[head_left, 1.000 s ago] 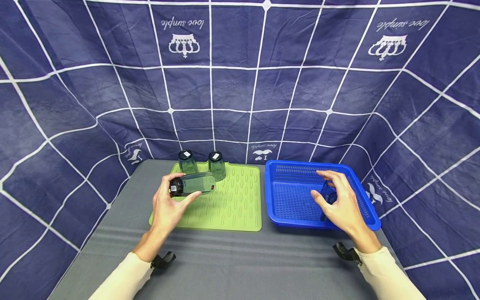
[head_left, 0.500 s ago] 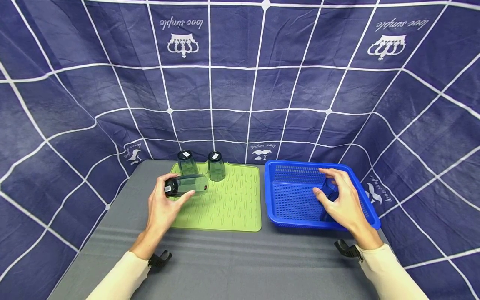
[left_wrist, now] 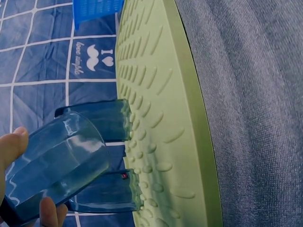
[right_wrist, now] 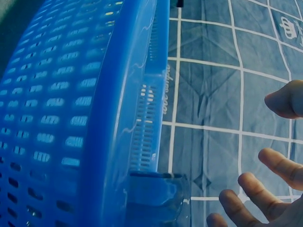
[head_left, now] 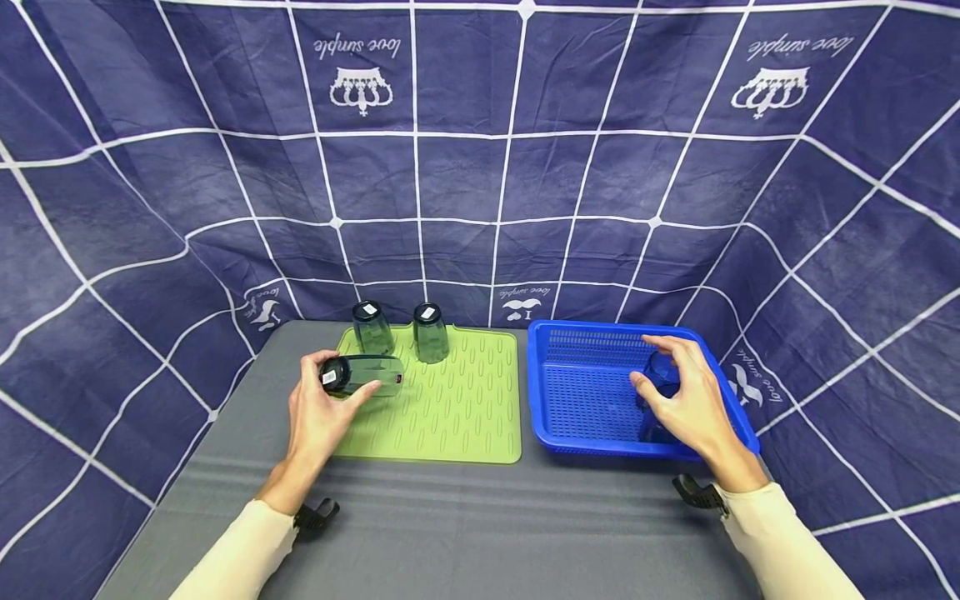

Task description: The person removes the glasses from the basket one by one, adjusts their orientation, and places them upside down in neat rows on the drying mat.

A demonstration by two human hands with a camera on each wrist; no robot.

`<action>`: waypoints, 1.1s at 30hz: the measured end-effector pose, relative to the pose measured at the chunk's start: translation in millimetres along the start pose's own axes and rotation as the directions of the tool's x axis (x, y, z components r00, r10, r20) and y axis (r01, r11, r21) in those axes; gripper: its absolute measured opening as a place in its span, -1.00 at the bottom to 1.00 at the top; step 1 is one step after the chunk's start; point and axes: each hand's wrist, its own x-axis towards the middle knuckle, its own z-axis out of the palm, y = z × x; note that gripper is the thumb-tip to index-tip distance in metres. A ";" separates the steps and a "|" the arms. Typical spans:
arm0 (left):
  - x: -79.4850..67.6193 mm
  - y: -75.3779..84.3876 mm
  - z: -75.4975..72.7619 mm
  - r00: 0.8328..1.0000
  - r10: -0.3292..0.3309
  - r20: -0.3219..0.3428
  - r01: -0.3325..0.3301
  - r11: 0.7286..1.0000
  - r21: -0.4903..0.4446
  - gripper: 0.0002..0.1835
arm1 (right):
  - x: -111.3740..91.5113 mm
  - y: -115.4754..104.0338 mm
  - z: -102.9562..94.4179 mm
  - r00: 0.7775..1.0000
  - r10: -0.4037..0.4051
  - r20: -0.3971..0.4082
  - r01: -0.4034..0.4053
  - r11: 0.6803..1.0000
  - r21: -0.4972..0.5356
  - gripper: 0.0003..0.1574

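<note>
My left hand [head_left: 322,417] grips a tinted glass tumbler [head_left: 371,375] near its thick, labelled base. The tumbler lies sideways in the air over the left part of a green drying mat [head_left: 465,408], its mouth toward the right. Two similar tumblers stand upside down at the mat's back left: one tumbler [head_left: 372,329] at the corner, another tumbler [head_left: 431,333] beside it. Over the right side of a blue plastic basket [head_left: 555,442], my right hand [head_left: 690,400] holds nothing, its fingers apart and gently bent. Beneath it, tumblers [head_left: 660,375] in the basket are partly hidden by the hand.
A grey cloth [head_left: 465,533] covers the table. Behind and at both sides hangs a dark blue curtain [head_left: 480,175] with white grid lines. The basket's raised rim [right_wrist: 113,113] stands beside my right hand, and a narrow strip of table separates mat and basket.
My left hand has carried the tumbler leftward and slightly down over the mat. The right hand has drifted slightly right above the basket, still without a tumbler.
</note>
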 end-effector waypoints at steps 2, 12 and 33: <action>0.7 -2.6 0.0 1.000 0.009 -0.005 -0.009 1.000 0.005 -0.07 | 0.1 1.4 -0.2 1.000 0.006 0.001 -0.006 1.000 -0.006 -0.25; 7.2 -15.0 3.4 0.999 0.035 -0.016 -0.034 0.999 0.036 -0.09 | 2.9 7.6 -1.8 0.999 0.034 0.022 -0.033 0.998 -0.047 -0.25; 20.8 -30.1 14.0 0.997 0.063 -0.050 -0.058 0.994 0.096 -0.09 | 11.9 17.4 -3.3 0.994 0.072 0.085 -0.066 0.995 -0.079 -0.22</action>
